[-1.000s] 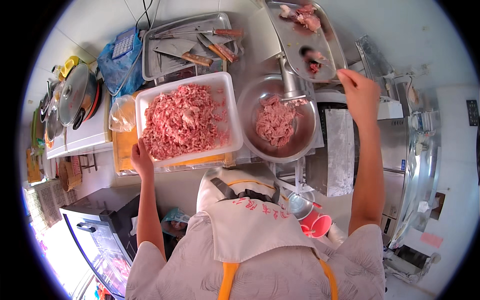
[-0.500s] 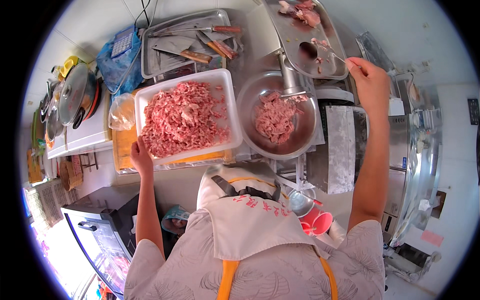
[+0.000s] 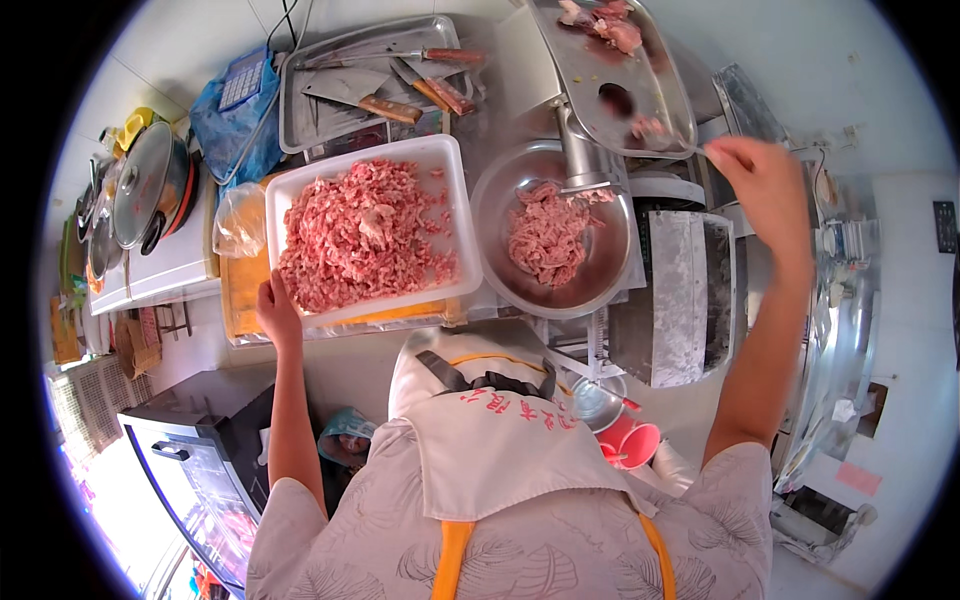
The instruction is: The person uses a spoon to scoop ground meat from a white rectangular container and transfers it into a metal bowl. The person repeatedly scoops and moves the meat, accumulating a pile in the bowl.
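Note:
My left hand [image 3: 279, 312] grips the lower left corner of a white plastic tray [image 3: 465, 215]. A large heap of ground meat [image 3: 355, 235] lies in that tray. My right hand [image 3: 765, 185], slightly blurred, pinches the end of a thin metal utensil [image 3: 692, 148] over the grinder's feed pan [image 3: 640, 55]; its working end is hard to make out. Meat scraps [image 3: 650, 128] lie beside the round feed hole [image 3: 616, 99]. Under the grinder's outlet [image 3: 587, 188] stands a steel bowl [image 3: 490, 240] with ground meat [image 3: 548, 235] in it.
Behind the white tray, a metal tray [image 3: 297, 85] holds a cleaver [image 3: 345, 86] and several knives. Larger meat pieces [image 3: 610, 22] sit at the pan's far end. To the left are a blue bag [image 3: 225, 135] and a lidded pan [image 3: 143, 185]. A pink container [image 3: 638, 445] stands low down.
My right hand has moved right and toward me with the utensil. The scraps by the feed hole have shifted nearer the pan's front edge. My left hand stays on the tray.

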